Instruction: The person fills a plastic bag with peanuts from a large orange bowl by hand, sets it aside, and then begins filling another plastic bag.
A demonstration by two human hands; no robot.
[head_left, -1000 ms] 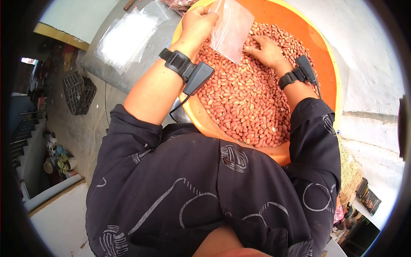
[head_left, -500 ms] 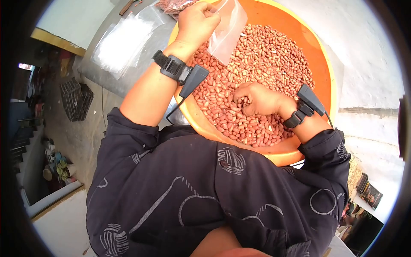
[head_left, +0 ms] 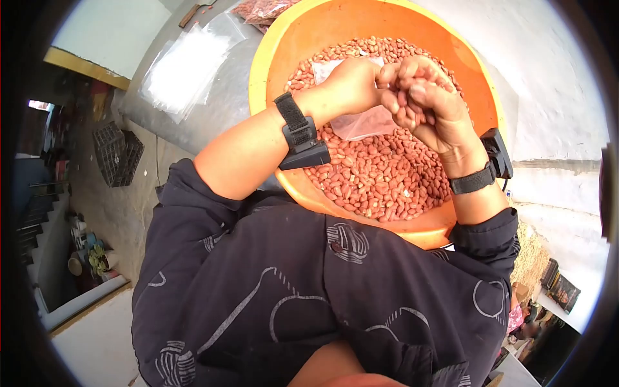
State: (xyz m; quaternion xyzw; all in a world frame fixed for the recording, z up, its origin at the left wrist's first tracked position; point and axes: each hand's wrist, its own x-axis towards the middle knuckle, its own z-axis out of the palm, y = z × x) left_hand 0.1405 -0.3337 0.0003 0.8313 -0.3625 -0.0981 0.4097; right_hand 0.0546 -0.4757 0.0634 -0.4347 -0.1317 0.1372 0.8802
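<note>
An orange tub holds a broad heap of red-skinned peanuts. Over the heap, my left hand is closed on a clear plastic bag, which hangs below and behind it. My right hand is cupped with the palm turned up, its fingers curled round a handful of peanuts. The fingertips of both hands meet above the tub, where the bag's mouth is hidden. Each wrist wears a black strap with a small device.
Left of the tub, a stack of clear plastic bags lies on a grey table. Behind it sits a filled bag of peanuts. A black crate stands on the floor at left. A white wall rises at right.
My right hand has come up out of the heap with peanuts in it. My left hand has brought the bag rightward and nearer, to meet it.
</note>
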